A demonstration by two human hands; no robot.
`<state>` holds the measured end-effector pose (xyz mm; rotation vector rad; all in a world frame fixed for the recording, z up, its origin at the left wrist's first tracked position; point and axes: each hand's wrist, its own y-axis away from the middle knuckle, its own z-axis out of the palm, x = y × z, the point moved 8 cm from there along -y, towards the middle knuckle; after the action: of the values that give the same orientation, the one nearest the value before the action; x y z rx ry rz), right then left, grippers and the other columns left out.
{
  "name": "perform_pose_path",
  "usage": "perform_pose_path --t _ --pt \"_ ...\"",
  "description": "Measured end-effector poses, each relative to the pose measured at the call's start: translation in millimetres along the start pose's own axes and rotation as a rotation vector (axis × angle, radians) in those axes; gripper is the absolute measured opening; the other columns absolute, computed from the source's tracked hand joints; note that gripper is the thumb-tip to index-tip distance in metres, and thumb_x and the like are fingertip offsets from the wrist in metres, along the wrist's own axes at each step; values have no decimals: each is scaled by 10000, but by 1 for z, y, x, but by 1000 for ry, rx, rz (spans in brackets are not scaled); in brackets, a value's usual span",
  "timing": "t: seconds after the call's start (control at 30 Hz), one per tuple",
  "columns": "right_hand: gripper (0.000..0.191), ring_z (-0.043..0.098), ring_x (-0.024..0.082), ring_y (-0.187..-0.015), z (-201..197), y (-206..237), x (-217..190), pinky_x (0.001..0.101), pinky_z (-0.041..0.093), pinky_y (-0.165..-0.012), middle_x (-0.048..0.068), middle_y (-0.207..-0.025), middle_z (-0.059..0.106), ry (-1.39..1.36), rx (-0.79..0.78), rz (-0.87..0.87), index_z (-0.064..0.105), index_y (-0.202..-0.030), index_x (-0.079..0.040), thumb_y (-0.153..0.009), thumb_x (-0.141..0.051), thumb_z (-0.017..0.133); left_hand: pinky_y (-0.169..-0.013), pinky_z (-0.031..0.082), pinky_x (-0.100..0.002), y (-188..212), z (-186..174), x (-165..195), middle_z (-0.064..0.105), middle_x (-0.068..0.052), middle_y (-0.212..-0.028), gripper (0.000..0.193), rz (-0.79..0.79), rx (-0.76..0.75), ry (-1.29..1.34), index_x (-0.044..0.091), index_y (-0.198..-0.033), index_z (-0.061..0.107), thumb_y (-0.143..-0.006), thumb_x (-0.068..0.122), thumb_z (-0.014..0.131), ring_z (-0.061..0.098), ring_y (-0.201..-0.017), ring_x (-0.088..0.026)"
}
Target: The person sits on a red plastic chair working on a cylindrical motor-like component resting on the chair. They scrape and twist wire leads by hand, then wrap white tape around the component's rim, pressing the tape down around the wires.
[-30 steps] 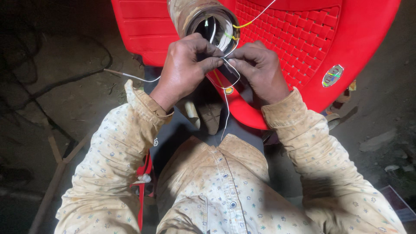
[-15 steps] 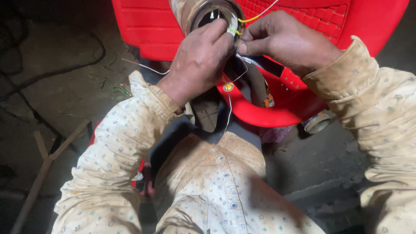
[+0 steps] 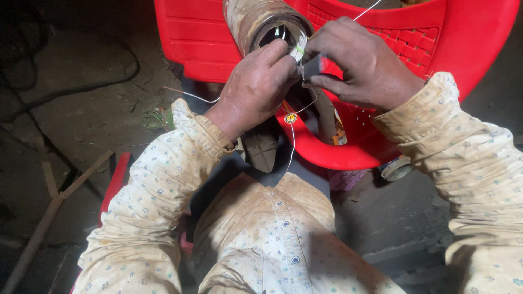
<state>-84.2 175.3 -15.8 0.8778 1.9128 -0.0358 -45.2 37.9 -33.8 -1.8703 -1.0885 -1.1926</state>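
A rusty metal cylinder (image 3: 256, 22) with an open round end lies on a red plastic chair (image 3: 447, 38) laid on its side in front of me. My left hand (image 3: 256, 87) rests at the cylinder's mouth, its fingertips pinching thin white wires (image 3: 292, 139) that come out of the opening. My right hand (image 3: 359, 65) is just to the right, gripping a small dark flat piece (image 3: 313, 66) pressed against the same rim. A yellow wire (image 3: 370, 8) runs off past the chair back.
Dark dirt floor (image 3: 81, 114) lies to the left, with a black cable (image 3: 81, 90), wooden sticks (image 3: 54, 201) and a red bar (image 3: 114, 182) beside my left arm. A small round white object (image 3: 397, 169) sits under the chair edge.
Both hands have stayed at the cylinder's mouth while the view shifted. My right hand has moved up and rightward onto the rim, and a small dark piece now shows between its fingers.
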Motion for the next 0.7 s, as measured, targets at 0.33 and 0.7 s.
perform_pose_path --t 0.33,0.7 --pt "284 682 171 -904 10 -20 28 352 537 -788 54 -999 743 -348 -257 196 712 -1138 -66 -878 -137 800 -758 502 -448 1 -1 -2 498 -126 -954 231 18 20 -11 32 -1001 542 -938 28 764 587 -873 -341" --pt "174 674 105 -903 21 -52 24 269 584 -822 38 -997 696 -810 -185 234 678 -1176 -5 -1003 -2 668 -704 490 -409 2 -2 6 486 -106 -883 232 134 119 -131 39 -921 543 -954 41 773 574 -797 -286"
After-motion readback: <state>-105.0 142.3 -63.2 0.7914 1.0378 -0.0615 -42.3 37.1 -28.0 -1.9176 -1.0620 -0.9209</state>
